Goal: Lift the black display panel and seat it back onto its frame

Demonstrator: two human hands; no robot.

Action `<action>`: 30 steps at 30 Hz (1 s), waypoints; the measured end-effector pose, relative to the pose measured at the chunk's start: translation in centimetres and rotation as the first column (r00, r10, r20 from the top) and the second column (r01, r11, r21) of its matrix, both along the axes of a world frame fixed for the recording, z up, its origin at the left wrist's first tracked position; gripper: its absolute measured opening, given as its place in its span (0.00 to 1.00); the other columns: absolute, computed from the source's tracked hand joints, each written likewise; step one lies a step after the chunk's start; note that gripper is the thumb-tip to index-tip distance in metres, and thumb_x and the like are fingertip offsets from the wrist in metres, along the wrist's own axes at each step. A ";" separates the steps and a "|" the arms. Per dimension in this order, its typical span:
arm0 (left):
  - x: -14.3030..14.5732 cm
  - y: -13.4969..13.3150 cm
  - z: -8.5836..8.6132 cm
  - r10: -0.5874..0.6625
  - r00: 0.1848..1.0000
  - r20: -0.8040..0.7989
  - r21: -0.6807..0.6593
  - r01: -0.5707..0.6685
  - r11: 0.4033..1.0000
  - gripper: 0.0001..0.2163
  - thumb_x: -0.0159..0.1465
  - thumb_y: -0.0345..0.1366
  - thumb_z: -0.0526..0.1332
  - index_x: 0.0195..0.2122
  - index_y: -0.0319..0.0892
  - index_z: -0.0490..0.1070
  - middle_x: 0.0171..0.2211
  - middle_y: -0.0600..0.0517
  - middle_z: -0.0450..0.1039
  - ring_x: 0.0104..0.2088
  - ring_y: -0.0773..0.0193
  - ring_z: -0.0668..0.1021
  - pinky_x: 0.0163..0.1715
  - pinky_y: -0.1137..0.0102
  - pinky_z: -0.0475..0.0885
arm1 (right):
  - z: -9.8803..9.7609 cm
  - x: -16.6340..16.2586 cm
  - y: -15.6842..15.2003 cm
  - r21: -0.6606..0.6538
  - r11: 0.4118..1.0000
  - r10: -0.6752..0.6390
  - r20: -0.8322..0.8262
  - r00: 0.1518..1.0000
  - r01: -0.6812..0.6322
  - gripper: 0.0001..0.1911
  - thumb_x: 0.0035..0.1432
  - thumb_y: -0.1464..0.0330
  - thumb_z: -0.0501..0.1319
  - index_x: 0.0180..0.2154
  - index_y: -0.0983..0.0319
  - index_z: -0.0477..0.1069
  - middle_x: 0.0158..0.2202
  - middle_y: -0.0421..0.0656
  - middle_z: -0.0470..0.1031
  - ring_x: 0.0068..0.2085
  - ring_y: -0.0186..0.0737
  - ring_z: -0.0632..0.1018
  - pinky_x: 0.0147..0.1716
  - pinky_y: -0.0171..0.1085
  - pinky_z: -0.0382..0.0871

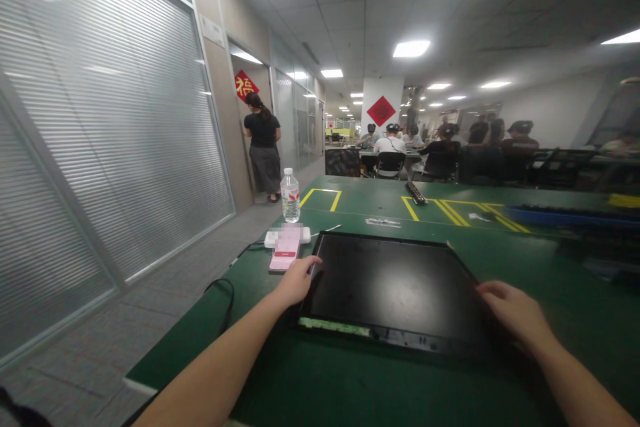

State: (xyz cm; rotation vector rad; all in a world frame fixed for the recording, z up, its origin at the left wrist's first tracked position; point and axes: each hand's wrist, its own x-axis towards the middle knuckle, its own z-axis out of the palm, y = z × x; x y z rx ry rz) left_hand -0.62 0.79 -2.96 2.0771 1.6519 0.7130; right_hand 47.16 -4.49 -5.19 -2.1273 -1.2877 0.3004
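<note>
so it's a long office-type room, ceiling light panels, a wall of striped glass (125, 113) on the left, a standing person in a dark top (263, 133) by a doorway, and seated people (393, 142) further back. up front is a big green desk (165, 363), smooth and matte, marked out with yellow tape (326, 191).

the black panel (395, 280) lies on the near part of the desk, right between the two hands. left hand (296, 282) is clamped on its left edge with the thumb over the frame, right hand (515, 312) is pinching the right edge. the near right corner is pretty murky, so i honestly can't tell if that side is flat or slightly raised.

what could go wrong imo: the frame is slim, so an uneven grip could let one side slip and knock a corner on the desk. a thumb pressing too far in might smudge or stress the face. the green strip (335, 327) along the near edge looks exposed, so scraping it could hurt it. swinging the panel left could also clip the phone (285, 257) or tip the bottle (290, 197).

materials-wise: the panel is a flat rectangle, dark with a soft blurry glare; the bottle is clear ribbed plastic with a white cap; the phone is a thin slab with a pinkish screen; the black cable (231, 300) beside them makes a loose curve.
</note>
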 end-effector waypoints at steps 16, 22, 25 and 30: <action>0.6 -0.2 0.4 0.218 0.657 0.722 -0.216 -0.085 0.973 0.19 0.54 0.17 0.57 0.45 0.40 0.72 0.57 0.43 0.75 0.56 0.55 0.78 0.49 0.64 0.77 | -0.1 -0.1 0.2 0.059 0.997 0.040 0.044 0.998 -0.042 0.10 0.50 0.68 0.59 0.31 0.56 0.80 0.34 0.42 0.82 0.38 0.46 0.80 0.35 0.38 0.68; 0.6 0.5 0.6 0.313 0.567 0.762 -0.296 -0.125 0.947 0.14 0.57 0.20 0.61 0.43 0.40 0.74 0.50 0.44 0.80 0.48 0.55 0.82 0.48 0.62 0.77 | 0.3 -0.8 0.3 0.065 0.997 0.039 0.053 0.998 -0.042 0.10 0.52 0.72 0.59 0.31 0.57 0.80 0.35 0.42 0.82 0.38 0.43 0.80 0.35 0.36 0.67; 0.5 1.0 0.5 0.318 0.528 0.788 -0.291 -0.137 0.947 0.14 0.56 0.20 0.64 0.42 0.40 0.76 0.49 0.44 0.81 0.49 0.55 0.82 0.50 0.63 0.77 | 0.3 -0.9 0.4 0.070 0.997 0.041 0.046 0.998 -0.044 0.11 0.52 0.74 0.59 0.31 0.58 0.79 0.35 0.42 0.82 0.37 0.42 0.80 0.35 0.35 0.67; 0.2 1.8 -0.2 0.357 0.384 0.851 -0.345 -0.102 0.933 0.15 0.56 0.18 0.64 0.42 0.40 0.76 0.51 0.42 0.80 0.48 0.55 0.83 0.47 0.63 0.78 | 0.2 -0.9 0.5 0.073 0.996 0.042 0.018 0.999 -0.043 0.10 0.53 0.74 0.59 0.29 0.57 0.78 0.33 0.41 0.82 0.38 0.41 0.80 0.35 0.34 0.66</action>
